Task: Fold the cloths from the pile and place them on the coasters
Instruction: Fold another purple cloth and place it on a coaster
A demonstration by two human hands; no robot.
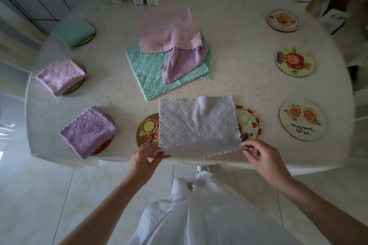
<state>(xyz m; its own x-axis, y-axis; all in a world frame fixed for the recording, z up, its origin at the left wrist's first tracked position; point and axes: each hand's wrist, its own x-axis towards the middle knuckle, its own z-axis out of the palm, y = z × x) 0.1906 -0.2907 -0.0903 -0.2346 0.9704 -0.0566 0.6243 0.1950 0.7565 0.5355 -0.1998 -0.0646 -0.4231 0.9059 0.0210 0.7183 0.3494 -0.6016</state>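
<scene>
White cloth (197, 123) lies at the near edge of the tabletop (239, 77), covering part of two coasters: yellow-figure coaster (147, 131) on its left, red-bordered coaster (250, 123) on its right. A second layer shows under its near scalloped edge; judged to be mid-fold

Left hand (147, 158): thumb and fingers pinch the near-left corner. Right hand (264, 157): fingertips curled, pinching the near-right corner

Pile at tabletop centre: pink cloth (171, 32) over purple cloth (185, 61) over teal cloth (157, 71). Three folded cloths sit on coasters along the left edge; three bare coasters (294, 61) along the right edge

Risks from here:
- Skewed fold: the fabric looks soft and its far edge ripples, so if one hand travels further than the other the corners will not meet
- Drop: the lower layer sits right at the near edge; a slipped pinch could let the cloth slide off to the floor
- Coaster shift: the cloth rests on both coasters, and dragging it could pull the yellow-figure one, already close to the near edge, off the table
- Loose packet: an unpressed fold may spring open once set down
</scene>
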